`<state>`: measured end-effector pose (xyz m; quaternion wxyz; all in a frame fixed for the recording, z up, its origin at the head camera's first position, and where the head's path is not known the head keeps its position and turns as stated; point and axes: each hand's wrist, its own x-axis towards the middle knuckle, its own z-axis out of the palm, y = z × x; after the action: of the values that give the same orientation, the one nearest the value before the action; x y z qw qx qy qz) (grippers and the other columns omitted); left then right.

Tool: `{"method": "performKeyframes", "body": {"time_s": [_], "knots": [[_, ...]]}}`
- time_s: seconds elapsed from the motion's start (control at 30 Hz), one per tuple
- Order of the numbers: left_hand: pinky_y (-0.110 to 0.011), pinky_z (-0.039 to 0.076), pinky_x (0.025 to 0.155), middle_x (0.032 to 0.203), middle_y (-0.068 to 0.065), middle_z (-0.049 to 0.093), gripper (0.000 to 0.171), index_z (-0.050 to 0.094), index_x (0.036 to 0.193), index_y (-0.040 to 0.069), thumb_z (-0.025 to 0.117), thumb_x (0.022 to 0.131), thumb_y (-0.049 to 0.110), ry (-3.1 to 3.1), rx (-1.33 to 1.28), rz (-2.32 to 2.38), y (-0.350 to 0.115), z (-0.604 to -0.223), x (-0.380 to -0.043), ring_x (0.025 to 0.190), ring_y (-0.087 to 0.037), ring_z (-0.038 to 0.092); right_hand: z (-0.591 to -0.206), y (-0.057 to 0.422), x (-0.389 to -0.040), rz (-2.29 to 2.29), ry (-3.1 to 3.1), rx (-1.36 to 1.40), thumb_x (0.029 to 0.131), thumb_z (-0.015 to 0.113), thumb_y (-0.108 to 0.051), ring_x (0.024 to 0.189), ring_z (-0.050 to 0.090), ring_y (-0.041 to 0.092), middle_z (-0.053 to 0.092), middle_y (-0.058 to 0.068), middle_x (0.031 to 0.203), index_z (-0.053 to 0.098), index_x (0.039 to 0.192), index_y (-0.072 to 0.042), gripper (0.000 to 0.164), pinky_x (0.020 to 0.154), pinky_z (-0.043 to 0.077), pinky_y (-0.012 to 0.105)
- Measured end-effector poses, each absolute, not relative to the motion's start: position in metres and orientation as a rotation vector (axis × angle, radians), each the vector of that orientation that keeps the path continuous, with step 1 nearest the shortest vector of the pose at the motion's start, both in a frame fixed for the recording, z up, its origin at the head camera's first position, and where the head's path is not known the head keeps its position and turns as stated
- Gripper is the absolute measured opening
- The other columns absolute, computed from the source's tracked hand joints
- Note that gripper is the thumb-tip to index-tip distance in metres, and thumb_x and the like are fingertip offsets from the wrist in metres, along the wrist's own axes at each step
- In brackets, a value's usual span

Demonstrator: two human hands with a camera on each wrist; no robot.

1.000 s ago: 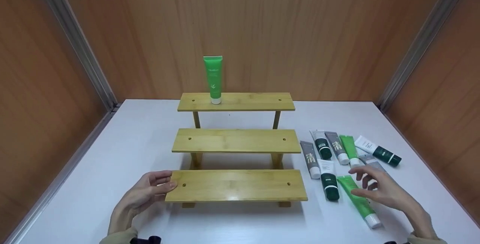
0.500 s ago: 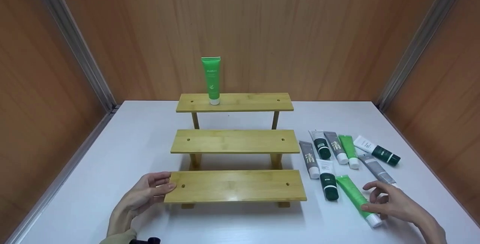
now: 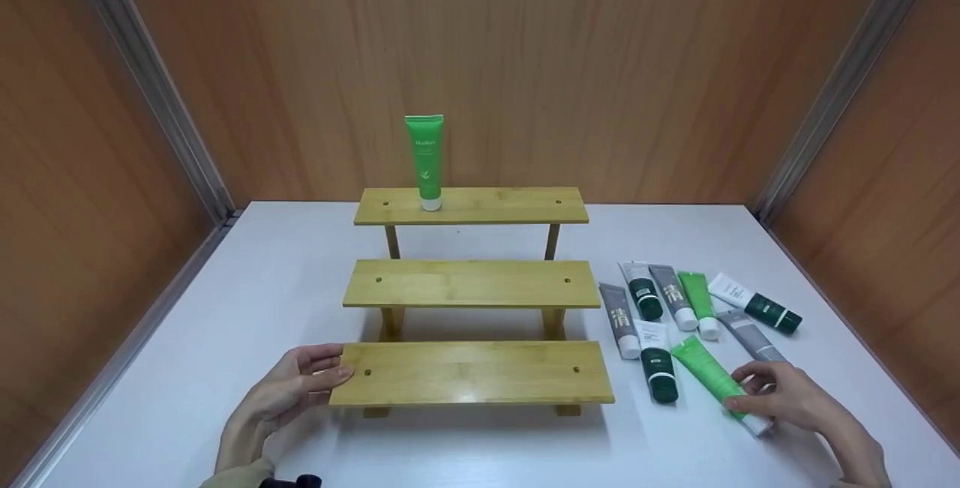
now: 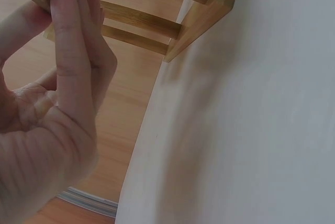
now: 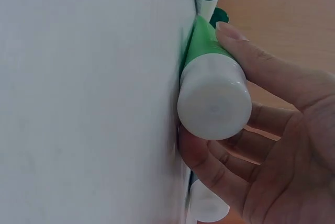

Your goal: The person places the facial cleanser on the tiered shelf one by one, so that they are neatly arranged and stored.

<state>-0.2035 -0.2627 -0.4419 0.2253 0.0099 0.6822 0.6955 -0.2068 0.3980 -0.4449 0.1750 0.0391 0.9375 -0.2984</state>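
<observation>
A three-tier bamboo display stand (image 3: 471, 374) stands mid-table. My left hand (image 3: 283, 392) pinches the left end of its lowest shelf, thumb on top and fingers beneath; the left wrist view shows the fingers (image 4: 73, 51) at the board's edge. To the right, my right hand (image 3: 787, 398) grips a green squeeze tube (image 3: 709, 372) near its white cap (image 5: 214, 98), thumb on one side and fingers on the other. The tube lies aslant, low over the white table. Another green tube (image 3: 427, 158) stands upright on its cap on the top shelf, left of centre.
Several tubes lie right of the stand: grey ones (image 3: 619, 319), white ones with dark green caps (image 3: 658, 368), and a second green one (image 3: 698, 304). A grey tube (image 3: 752, 336) lies just beyond my right hand. Wood panels (image 3: 480, 61) enclose the table's back and sides.
My right hand has come down and toward me onto the green tube, taken hold of it near the cap, and shifted it slightly away from me. The left hand stays put.
</observation>
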Motion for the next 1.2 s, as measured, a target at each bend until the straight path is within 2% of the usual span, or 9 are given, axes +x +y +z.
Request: {"method": "performKeyframes", "body": {"time_s": [0.33,0.67,0.93,1.2], "knots": [[-0.025,0.06,0.087,0.112,-0.001,0.064,0.076,0.026,0.148,-0.016,0.07,0.094,0.014,1.881,0.027,1.911,-0.262,-0.442,-0.204,0.099,-0.01,0.068,-0.445,0.397,-0.208,-0.84,2.647,0.095,0.081,0.082,-0.044,0.09,0.054,0.019,0.063,0.006,0.1,0.063,0.125,0.004,0.068,0.068,0.047,0.027],[-0.026,0.06,0.088,0.113,-0.001,0.065,0.077,0.025,0.149,-0.016,0.069,0.095,0.015,1.876,0.048,1.907,-0.263,-0.443,-0.204,0.1,-0.01,0.068,-0.444,0.396,-0.205,-0.884,2.668,0.03,0.084,0.081,-0.036,0.087,0.053,0.018,0.062,0.006,0.097,0.063,0.125,0.007,0.062,0.061,0.048,0.023],[-0.025,0.06,0.087,0.112,0.0,0.065,0.077,0.027,0.149,-0.016,0.07,0.095,0.016,1.883,0.04,1.899,-0.262,-0.443,-0.205,0.099,-0.01,0.068,-0.441,0.393,-0.205,-0.902,2.687,0.058,0.084,0.081,-0.035,0.09,0.057,0.018,0.063,0.008,0.104,0.059,0.13,0.01,0.068,0.064,0.051,0.025],[-0.024,0.06,0.089,0.114,-0.001,0.064,0.08,0.02,0.149,-0.018,0.069,0.095,0.015,1.888,0.056,1.91,-0.263,-0.443,-0.204,0.101,-0.009,0.068,-0.437,0.388,-0.206,-0.867,2.777,-0.008,0.084,0.081,-0.03,0.09,0.062,0.019,0.068,0.012,0.105,0.062,0.125,0.013,0.062,0.069,0.051,0.023]]}}
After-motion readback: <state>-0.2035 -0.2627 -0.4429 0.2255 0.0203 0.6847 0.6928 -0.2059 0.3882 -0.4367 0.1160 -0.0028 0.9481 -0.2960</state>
